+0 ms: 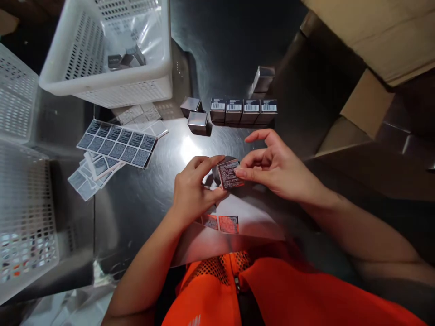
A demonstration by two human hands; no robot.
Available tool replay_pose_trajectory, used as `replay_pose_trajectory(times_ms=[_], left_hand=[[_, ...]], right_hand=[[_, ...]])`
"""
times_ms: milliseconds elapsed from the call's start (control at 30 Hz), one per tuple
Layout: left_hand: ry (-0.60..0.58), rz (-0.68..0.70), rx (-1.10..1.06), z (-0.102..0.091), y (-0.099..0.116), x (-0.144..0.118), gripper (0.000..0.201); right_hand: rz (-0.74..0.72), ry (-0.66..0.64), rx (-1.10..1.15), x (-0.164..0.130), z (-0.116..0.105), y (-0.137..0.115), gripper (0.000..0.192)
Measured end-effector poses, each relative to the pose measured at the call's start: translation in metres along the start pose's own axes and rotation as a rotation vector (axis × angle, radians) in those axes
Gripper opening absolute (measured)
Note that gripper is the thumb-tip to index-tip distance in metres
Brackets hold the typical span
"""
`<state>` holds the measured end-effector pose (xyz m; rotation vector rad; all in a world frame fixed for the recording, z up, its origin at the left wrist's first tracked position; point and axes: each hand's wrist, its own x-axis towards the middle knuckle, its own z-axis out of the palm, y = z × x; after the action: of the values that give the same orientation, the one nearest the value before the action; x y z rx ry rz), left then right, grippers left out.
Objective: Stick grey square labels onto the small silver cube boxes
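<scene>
- Holding a small box [216,174] in the left hand [193,185], partly curled, with thumb at the near edge and forefinger at the far edge, over the middle of the metal table [142,199].
- Showing a dark label [229,175] with light print on the upturned face of that box.
- Touching the right edge of the label with the thumb of the right hand [272,167], half open, with one finger reaching out to the left and others bent; cannot tell whether pinching the label or only resting on it.
- On the near side, two more dark labels in a strip [229,224], tinted red.
- Beyond the hands, four upright boxes with barcodes [242,115] in a tight row.
- Just left of the row, two silvery boxes [197,120]; farther off, near its right end, a lone box [264,79].
- To the left, overlapping label sheets [117,142].
- At the far left, a white basket [108,86] containing clear plastic [149,36] and several grey boxes [131,59].
- At the far right, brown cardboard [384,31].
</scene>
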<state>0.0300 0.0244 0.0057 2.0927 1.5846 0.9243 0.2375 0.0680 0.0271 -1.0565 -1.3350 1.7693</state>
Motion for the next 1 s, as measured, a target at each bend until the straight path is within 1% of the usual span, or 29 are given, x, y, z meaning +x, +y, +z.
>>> replay_pose_trajectory(times_ms=[267,400,500,600,700,767,800,833,867,900,1000], left_hand=[[0.007,0.008,-0.005,0.001,0.000,0.000,0.058],[0.014,0.025,-0.007,0.001,-0.001,0.000,0.059],[0.030,0.047,-0.004,0.001,-0.002,-0.001,0.059],[0.034,0.063,-0.002,0.002,-0.001,-0.002,0.057],[0.026,0.067,-0.003,0.003,-0.001,-0.002,0.056],[0.051,0.034,0.017,0.001,-0.002,-0.001,0.054],[0.084,0.002,0.036,0.000,-0.002,0.000,0.053],[0.127,-0.039,0.063,-0.001,-0.004,0.001,0.052],[0.171,-0.088,0.099,-0.003,-0.005,0.002,0.052],[0.210,-0.140,0.139,-0.004,-0.007,0.003,0.052],[0.274,-0.257,0.208,-0.006,-0.013,0.006,0.054]], right_hand=[[0.005,0.003,0.009,0.000,0.000,0.000,0.057],[0.004,0.004,0.028,0.000,0.001,0.001,0.061],[0.004,0.040,0.006,-0.001,0.005,0.001,0.061],[-0.031,0.113,-0.094,-0.002,0.007,0.003,0.058],[-0.096,0.217,-0.324,0.002,0.000,0.006,0.061],[-0.176,0.314,-0.466,0.004,-0.005,0.007,0.062],[-0.236,0.348,-0.508,0.004,-0.007,0.007,0.061],[-0.299,0.348,-0.536,0.003,-0.008,0.006,0.058],[-0.356,0.310,-0.562,0.001,-0.007,0.006,0.055],[-0.414,0.237,-0.600,-0.002,-0.005,0.006,0.052],[-0.557,-0.067,-0.812,-0.009,0.004,0.008,0.049]])
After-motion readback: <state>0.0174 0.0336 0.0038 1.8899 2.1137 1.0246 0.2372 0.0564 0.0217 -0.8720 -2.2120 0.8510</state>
